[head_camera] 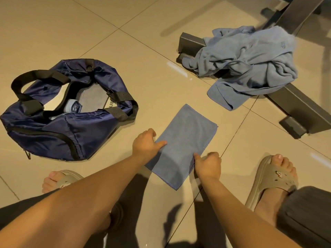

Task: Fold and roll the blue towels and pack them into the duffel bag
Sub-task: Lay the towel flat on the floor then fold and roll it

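A folded blue towel point(184, 140) lies flat on the tiled floor in front of me. My left hand point(146, 143) grips its left edge, thumb on top of the cloth. My right hand point(207, 163) pinches its right edge near the close corner. The navy duffel bag point(53, 133) sits open on the floor to the left, with one rolled blue towel point(73, 106) inside. A heap of crumpled blue towels point(249, 63) lies at the upper right, draped over a metal frame.
The grey metal frame point(295, 108) of a bench runs across the floor at the right. My feet in beige slippers rest at the lower left point(60, 179) and lower right point(275, 176). Beige floor tiles point(161, 77) lie between bag and heap.
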The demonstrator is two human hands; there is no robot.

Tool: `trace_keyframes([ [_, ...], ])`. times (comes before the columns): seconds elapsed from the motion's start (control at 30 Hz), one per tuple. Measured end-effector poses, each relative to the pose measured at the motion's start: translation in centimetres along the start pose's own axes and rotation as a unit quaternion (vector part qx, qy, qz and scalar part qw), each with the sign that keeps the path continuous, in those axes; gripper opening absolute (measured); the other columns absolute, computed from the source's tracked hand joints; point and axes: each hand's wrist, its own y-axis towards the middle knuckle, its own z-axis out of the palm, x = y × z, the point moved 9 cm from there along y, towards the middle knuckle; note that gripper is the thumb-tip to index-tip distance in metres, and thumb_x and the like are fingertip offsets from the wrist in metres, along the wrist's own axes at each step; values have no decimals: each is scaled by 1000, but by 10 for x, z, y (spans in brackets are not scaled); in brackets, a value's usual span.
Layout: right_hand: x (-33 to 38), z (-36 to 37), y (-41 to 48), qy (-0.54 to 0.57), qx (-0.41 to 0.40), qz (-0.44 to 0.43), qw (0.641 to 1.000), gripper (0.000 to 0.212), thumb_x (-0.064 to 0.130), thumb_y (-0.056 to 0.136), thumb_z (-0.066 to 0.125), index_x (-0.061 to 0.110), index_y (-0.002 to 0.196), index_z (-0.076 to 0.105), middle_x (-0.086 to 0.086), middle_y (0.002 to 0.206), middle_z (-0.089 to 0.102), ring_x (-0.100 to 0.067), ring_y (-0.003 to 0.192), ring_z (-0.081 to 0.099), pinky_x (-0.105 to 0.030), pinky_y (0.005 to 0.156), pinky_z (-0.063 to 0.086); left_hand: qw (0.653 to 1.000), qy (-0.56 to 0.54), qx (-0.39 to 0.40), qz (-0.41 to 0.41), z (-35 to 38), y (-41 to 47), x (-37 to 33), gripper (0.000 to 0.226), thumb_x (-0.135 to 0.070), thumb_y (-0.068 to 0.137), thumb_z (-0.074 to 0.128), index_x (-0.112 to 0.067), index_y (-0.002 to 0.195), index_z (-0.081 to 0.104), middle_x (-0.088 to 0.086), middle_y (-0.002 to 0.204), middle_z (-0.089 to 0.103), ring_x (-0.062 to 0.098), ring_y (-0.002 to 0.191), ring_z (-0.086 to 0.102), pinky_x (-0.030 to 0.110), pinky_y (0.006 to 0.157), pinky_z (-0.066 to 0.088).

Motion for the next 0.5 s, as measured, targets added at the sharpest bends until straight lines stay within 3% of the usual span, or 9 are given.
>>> trace_keyframes([
  [0.07,-3,10,5,50,30,56,997,41,34,91,72,4,108,49,-7,94,53,-29,86,52,-32,70,39,1000,13,-12,11,2,6,-14,39,-52,87,71,-17,98,55,0,89,61,25,86,59,35,68,40],
  [0.17,-7,21,13,47,55,60,996,24,25,90,69,2,88,63,-6,74,59,-29,72,56,-29,62,39,1000,6,8,-25,6,18,-13,27,-42,91,71,-20,84,57,0,87,65,28,88,62,35,74,44],
  [0.3,-12,20,19,36,64,67,995,20,18,87,67,-2,85,68,-13,76,66,-26,61,57,-25,51,38,997,-33,7,-66,4,24,-1,26,-37,90,73,-19,75,63,2,82,70,30,85,65,39,81,53],
  [0.4,-12,16,20,0,55,53,997,20,22,87,64,3,81,64,-8,71,64,-26,62,58,-25,50,37,999,0,-2,-41,5,18,-4,24,-39,91,70,-17,86,64,2,86,68,30,87,64,39,75,52],
  [0.5,-2,13,24,-18,29,10,999,32,40,87,63,8,83,62,-6,74,65,-27,67,61,-26,51,35,992,80,-36,92,-1,15,-28,42,-45,88,70,-19,119,59,4,109,60,29,100,57,40,82,44],
])
